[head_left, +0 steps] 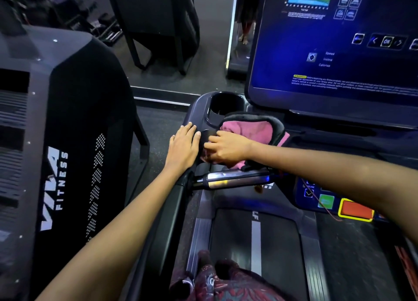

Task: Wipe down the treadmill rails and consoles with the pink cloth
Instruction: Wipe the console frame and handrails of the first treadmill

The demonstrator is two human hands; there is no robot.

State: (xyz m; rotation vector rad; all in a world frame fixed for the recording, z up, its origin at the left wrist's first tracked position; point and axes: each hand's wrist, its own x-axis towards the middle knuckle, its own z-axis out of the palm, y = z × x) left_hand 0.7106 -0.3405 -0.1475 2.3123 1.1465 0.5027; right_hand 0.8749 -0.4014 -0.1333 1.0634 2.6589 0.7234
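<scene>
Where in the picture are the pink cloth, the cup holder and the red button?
pink cloth (253, 128), head view, on its pink middle fold.
cup holder (226, 102), head view, on its dark inner well.
red button (356, 210), head view, on its red face.

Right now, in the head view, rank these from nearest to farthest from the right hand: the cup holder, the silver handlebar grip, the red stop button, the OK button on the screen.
From the right hand, which grips the pink cloth:
1. Silver handlebar grip, just below the hand, and cup holder, just above it: too close to call.
2. Red stop button, lower right, under the forearm.
3. OK button, upper right on the screen.
</scene>
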